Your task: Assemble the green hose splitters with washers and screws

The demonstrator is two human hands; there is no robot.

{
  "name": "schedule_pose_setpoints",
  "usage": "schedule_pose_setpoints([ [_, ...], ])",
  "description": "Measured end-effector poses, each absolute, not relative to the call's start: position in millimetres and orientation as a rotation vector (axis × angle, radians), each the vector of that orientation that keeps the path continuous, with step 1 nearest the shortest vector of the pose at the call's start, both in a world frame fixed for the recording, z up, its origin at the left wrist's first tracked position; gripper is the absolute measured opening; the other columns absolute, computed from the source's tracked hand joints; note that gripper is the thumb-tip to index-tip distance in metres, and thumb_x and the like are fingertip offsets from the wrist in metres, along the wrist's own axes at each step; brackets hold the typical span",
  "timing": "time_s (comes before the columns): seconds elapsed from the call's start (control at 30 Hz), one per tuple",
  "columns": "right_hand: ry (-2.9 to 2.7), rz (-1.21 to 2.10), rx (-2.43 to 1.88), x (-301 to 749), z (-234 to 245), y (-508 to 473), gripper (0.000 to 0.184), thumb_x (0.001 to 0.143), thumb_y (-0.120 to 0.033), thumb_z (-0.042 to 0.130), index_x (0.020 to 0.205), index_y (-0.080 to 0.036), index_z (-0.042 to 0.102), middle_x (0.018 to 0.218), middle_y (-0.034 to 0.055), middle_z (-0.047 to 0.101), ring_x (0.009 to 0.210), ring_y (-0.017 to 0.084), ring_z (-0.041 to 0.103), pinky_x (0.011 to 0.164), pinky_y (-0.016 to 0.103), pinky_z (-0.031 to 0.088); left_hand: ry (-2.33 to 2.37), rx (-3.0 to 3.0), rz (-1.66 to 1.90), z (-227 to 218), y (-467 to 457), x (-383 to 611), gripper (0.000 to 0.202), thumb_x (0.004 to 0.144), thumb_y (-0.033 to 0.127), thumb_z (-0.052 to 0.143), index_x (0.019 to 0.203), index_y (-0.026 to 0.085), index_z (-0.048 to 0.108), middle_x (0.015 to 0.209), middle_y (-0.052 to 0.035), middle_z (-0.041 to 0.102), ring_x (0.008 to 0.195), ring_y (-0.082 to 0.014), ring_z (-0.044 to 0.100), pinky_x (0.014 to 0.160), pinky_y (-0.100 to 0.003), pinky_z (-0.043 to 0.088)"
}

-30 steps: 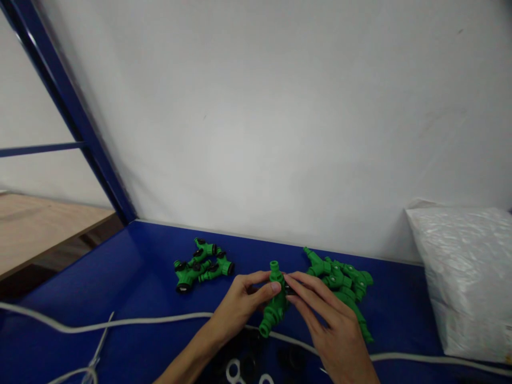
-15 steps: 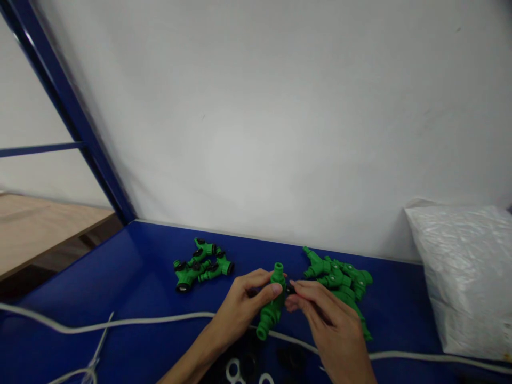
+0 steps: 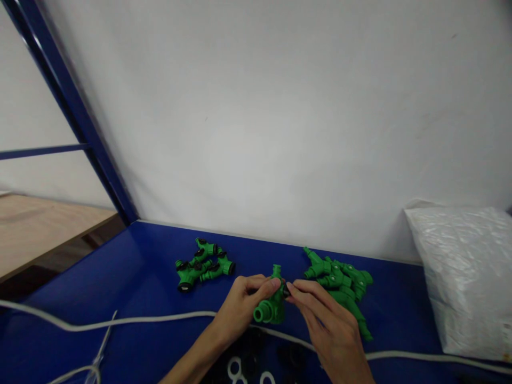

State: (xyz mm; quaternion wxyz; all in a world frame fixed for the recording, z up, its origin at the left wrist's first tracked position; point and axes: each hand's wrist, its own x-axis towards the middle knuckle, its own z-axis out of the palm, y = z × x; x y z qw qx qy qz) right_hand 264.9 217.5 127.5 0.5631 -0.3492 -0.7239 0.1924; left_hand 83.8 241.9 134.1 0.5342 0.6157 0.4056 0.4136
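My left hand (image 3: 245, 304) grips a green plastic hose splitter (image 3: 272, 308), thumb on top, one round opening facing me. My right hand (image 3: 326, 314) pinches a small black knob (image 3: 286, 290) against the splitter's right side; whether it is seated there I cannot tell. Beyond my right hand lies a pile of green splitters (image 3: 340, 278) with no black parts showing. Farther left rests a group of green splitters with black fittings (image 3: 203, 265). Below my hands are white rings (image 3: 234, 368) and dark parts that are hard to make out.
A white cable (image 3: 160, 319) runs across the blue tabletop (image 3: 136, 272), passing beneath my hands. At the right stands a silvery wrapped package (image 3: 466, 277). A thin cable tie (image 3: 104, 341) lies at the lower left. Behind is a pale wall (image 3: 256, 133), with a blue frame post (image 3: 86, 114) on the left.
The splitter has tilted in my left hand, so its near opening now faces me more. My right fingers have moved slightly left with the black knob, closer to the splitter.
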Motion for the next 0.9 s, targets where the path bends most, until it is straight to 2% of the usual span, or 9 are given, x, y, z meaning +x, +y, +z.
schedule_pose_setpoints([
  [0.13, -1.689, 0.466, -0.837, 265.3, 126.1, 220.3, 0.022, 0.091, -0.015, 0.064, 0.1, -0.03, 0.077, 0.097, 0.0003, 0.074, 0.084, 0.015, 0.075, 0.085, 0.019, 0.06, 0.99, 1.502, 1.009, 131.9, 243.4, 83.8, 0.055, 0.094, 0.052, 0.053, 0.054, 0.014, 0.055, 0.066, 0.0012, 0.042, 0.065, -0.0126, 0.036, 0.062, -0.028, 0.027],
  [0.27, -1.668, 0.525, -0.869, 264.2, 123.5, 222.1, 0.018, 0.09, -0.015, 0.065, 0.092, -0.029, 0.076, 0.084, -0.0005, 0.072, 0.072, 0.013, 0.071, 0.073, 0.016, 0.058, 0.996, 1.563, 1.047, 132.0, 243.7, 84.1, 0.048, 0.094, 0.048, 0.055, 0.063, 0.014, 0.066, 0.069, 0.0001, 0.047, 0.07, -0.0142, 0.041, 0.066, -0.028, 0.03],
  [0.4, -1.599, 0.7, -0.925, 263.3, 123.9, 221.1, 0.011, 0.09, -0.024, 0.066, 0.086, -0.025, 0.076, 0.084, 0.0016, 0.072, 0.071, 0.015, 0.069, 0.072, 0.02, 0.057, 0.984, 1.601, 1.05, 132.6, 242.1, 83.0, 0.049, 0.096, 0.047, 0.053, 0.064, 0.014, 0.068, 0.068, 0.0, 0.047, 0.07, -0.0142, 0.042, 0.066, -0.028, 0.03],
  [0.53, -1.549, 0.911, -1.03, 261.4, 124.3, 221.6, 0.022, 0.091, -0.031, 0.066, 0.071, -0.021, 0.067, 0.06, -0.0009, 0.066, 0.055, 0.014, 0.065, 0.055, 0.022, 0.053, 0.976, 1.688, 1.055, 133.0, 240.6, 82.0, 0.044, 0.098, 0.045, 0.052, 0.075, 0.015, 0.076, 0.072, -0.0007, 0.051, 0.073, -0.0146, 0.046, 0.068, -0.027, 0.032],
  [0.63, -1.504, 1.049, -1.068, 259.6, 122.5, 222.4, 0.029, 0.092, -0.042, 0.063, 0.071, -0.021, 0.062, 0.056, -0.0011, 0.065, 0.049, 0.017, 0.064, 0.048, 0.025, 0.053, 0.98, 1.713, 1.039, 132.9, 240.0, 82.0, 0.044, 0.097, 0.045, 0.052, 0.075, 0.016, 0.076, 0.073, -0.0009, 0.052, 0.072, -0.0142, 0.048, 0.067, -0.027, 0.032],
  [0.73, -1.486, 1.075, -1.093, 258.4, 122.6, 221.4, 0.03, 0.091, -0.045, 0.063, 0.073, -0.021, 0.062, 0.058, -0.0012, 0.064, 0.051, 0.017, 0.064, 0.05, 0.026, 0.053, 0.994, 1.72, 1.032, 131.8, 240.3, 82.0, 0.046, 0.098, 0.046, 0.051, 0.073, 0.016, 0.076, 0.072, -0.0009, 0.052, 0.072, -0.0143, 0.048, 0.067, -0.027, 0.032],
  [0.9, -1.524, 0.966, -1.135, 259.2, 127.3, 218.0, 0.028, 0.09, -0.039, 0.064, 0.07, -0.02, 0.065, 0.059, -0.0016, 0.062, 0.055, 0.014, 0.06, 0.056, 0.023, 0.047, 0.997, 1.732, 1.009, 131.7, 241.7, 79.8, 0.047, 0.099, 0.046, 0.049, 0.075, 0.015, 0.077, 0.071, -0.0021, 0.055, 0.073, -0.0159, 0.049, 0.068, -0.028, 0.033],
])
